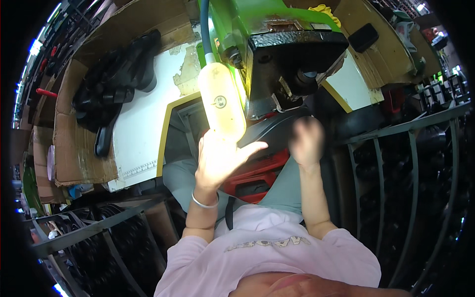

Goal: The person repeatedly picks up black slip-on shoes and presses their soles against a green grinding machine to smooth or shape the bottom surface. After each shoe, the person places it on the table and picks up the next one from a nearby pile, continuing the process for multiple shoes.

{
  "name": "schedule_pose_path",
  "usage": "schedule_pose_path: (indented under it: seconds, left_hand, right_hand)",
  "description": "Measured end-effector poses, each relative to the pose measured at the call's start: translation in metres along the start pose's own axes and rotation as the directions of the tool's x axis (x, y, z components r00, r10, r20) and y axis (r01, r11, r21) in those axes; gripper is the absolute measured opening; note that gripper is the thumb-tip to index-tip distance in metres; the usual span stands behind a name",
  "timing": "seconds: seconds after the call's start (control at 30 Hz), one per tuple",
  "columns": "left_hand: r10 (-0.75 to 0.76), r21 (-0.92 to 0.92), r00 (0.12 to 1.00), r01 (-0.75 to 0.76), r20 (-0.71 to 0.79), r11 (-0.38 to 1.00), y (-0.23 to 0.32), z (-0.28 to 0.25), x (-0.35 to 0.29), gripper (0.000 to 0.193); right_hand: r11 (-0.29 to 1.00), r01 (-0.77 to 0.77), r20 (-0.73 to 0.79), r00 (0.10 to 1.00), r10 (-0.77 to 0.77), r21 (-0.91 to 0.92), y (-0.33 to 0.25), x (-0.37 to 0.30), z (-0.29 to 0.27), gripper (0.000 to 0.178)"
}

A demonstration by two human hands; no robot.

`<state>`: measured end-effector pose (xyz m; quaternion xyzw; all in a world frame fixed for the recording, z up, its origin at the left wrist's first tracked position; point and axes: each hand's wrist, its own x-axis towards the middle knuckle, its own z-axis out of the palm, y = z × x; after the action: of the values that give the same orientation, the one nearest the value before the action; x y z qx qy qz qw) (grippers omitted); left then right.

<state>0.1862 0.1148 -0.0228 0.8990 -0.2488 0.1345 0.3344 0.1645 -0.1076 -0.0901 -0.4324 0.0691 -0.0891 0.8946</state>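
My left hand [217, 159] is at the lower end of a bright yellow lamp [222, 101], its thumb stretched out to the right and apart from the palm. Glare and the lamp hide most of its fingers, and no object shows in it. My right hand [307, 142] is raised beneath the black head [287, 69] of a green machine [302, 20]. Its fingers are blurred, so what they hold cannot be made out. Between both hands, under the machine head, lies a dark, smooth, curved piece [277, 126], partly hidden by the right hand.
A cardboard-walled white table [143, 128] holds a pile of black shoe-like pieces [116, 79] at the left. Another cardboard wall [386, 44] stands at the right, with a black piece [363, 37] by it. Metal racks [410, 131] flank me; a red stool [252, 180] shows between my legs.
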Motion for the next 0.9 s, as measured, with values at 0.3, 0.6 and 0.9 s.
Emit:
schedule_pose_path:
  seconds: [0.3,0.6,0.9]
  left_hand:
    - [0.073,-0.412,0.994,-0.034,0.078,0.91,-0.041,-0.009,0.01,0.034]
    - [-0.198,-0.406,0.818,0.459,0.54,0.79,-0.055,-0.043,-0.017,0.048]
    - [-0.317,-0.829,0.944,0.251,0.094,0.501,-0.019,0.054,-0.031,0.029]
  right_hand:
    - [0.997,-0.064,0.046,0.997,0.062,0.053,0.005,-0.006,0.023,0.016]
    - [0.987,-0.119,0.094,0.987,0.13,-0.111,0.021,-0.018,0.05,0.03]
    - [0.902,0.193,0.217,0.969,-0.114,-0.386,0.031,-0.013,0.041,0.033]
